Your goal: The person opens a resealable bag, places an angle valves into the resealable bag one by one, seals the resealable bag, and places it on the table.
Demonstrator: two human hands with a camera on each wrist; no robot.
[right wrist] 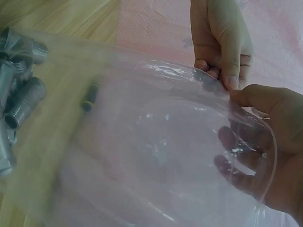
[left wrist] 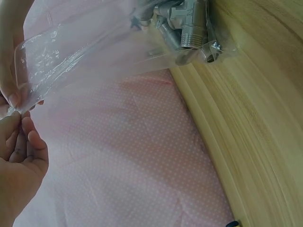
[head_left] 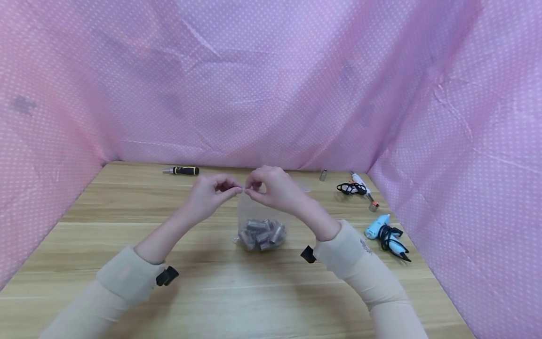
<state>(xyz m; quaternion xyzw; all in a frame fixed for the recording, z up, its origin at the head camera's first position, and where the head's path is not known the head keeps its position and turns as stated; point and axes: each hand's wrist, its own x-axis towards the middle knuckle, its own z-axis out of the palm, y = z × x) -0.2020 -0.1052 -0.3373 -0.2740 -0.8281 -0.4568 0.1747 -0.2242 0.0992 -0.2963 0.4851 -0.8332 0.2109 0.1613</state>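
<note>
A clear plastic bag point(head_left: 247, 207) hangs down over the middle of the wooden table, with several grey metal threaded fittings point(head_left: 262, 230) bunched in its bottom. My left hand point(head_left: 207, 194) pinches the bag's top edge between thumb and fingertips. Right beside it, my right hand point(head_left: 277, 188) pinches the same edge, the two sets of fingertips almost meeting. In the right wrist view, the bag's mouth point(right wrist: 274, 142) spreads across the right hand's fingers, which show through the plastic. Threaded ends of the fittings point(left wrist: 191, 35) show through the plastic in the left wrist view.
A black-and-yellow screwdriver point(head_left: 185, 171) lies at the table's back left. At the back right are a metal fitting point(head_left: 323, 175), a white pen-shaped tool point(head_left: 360, 181) with a black cord, and a blue glue gun point(head_left: 377, 227). Pink dotted cloth point(head_left: 237, 94) surrounds the table.
</note>
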